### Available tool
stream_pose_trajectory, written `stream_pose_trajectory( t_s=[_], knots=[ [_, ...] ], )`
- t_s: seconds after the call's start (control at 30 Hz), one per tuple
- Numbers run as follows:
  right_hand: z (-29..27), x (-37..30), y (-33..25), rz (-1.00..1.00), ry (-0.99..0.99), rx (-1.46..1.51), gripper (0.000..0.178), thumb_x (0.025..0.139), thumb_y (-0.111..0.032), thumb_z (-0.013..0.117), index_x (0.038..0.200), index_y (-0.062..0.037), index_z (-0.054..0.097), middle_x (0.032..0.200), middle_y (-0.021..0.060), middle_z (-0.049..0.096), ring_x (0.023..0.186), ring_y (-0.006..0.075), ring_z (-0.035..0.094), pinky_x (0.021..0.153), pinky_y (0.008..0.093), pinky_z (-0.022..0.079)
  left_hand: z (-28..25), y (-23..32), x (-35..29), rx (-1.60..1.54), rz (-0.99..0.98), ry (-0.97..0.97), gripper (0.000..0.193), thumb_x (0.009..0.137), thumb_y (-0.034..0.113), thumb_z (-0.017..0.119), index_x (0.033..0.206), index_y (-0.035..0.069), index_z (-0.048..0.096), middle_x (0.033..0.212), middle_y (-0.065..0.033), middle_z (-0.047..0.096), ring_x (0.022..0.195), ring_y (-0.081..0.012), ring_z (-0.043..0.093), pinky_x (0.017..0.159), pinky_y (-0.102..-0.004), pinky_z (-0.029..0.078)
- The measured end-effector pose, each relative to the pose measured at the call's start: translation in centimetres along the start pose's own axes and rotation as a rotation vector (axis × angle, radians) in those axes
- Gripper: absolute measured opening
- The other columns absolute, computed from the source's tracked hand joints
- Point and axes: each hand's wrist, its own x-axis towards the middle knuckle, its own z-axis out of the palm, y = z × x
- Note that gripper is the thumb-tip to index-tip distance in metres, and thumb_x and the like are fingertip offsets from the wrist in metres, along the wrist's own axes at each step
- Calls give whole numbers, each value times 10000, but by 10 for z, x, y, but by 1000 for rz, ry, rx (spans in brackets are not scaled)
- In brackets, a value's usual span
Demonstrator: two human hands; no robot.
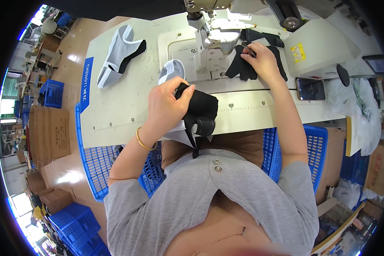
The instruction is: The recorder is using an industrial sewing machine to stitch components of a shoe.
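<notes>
While in left fingers (187, 95), black cloth (205, 103) lengthwise toward lap (239, 144); right fingers (248, 59) around tool (250, 51).

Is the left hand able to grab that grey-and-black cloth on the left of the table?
Probably yes: the grey-and-black cloth lies uncovered, and nothing seems to block the tabletop between. But the left hand is pinching black fabric, so it might need to let go first.

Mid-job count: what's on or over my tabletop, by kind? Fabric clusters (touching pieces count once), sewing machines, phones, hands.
Fabric clusters: 3 (grey-and-black piece, bundle at the left hand, black pile at the right hand)
Sewing machine: 1
Phone: 1
Hands: 2
Total: 7
</notes>
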Motion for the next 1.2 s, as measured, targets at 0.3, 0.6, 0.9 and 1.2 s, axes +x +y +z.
stream_pose_trajectory(
  t_s=[0.3,0.6,0.9,1.2],
  knots=[
    [10,-10,8,63,176,37,302,801,-201,761,1019,-26,649,956,78,644,869,230,630,806,318,488,4,1,-3,39,95,54,151,856,140,709,781,38,626,611,-92,486,545,-227,458,524,-354,355],
    [6,-11,13,-20,217,148,235,785,-168,759,985,-64,693,961,60,649,852,225,628,771,324,490,5,4,-2,66,175,85,143,856,133,715,795,30,638,629,-76,479,635,-212,466,584,-334,378],
    [-54,-54,-86,-37,24,707,157,830,-120,761,921,-12,693,814,-6,657,773,60,582,729,231,473,3,1,-5,-58,10,-8,148,907,147,666,846,14,641,635,-119,550,527,-229,478,510,-331,386],
    [-7,-88,-132,-78,-156,823,118,849,-73,717,860,18,642,916,35,654,772,84,560,682,242,450,0,10,-11,-269,-23,-43,173,952,152,625,863,5,640,639,-47,565,554,-88,462,503,-268,372]
  ],
)
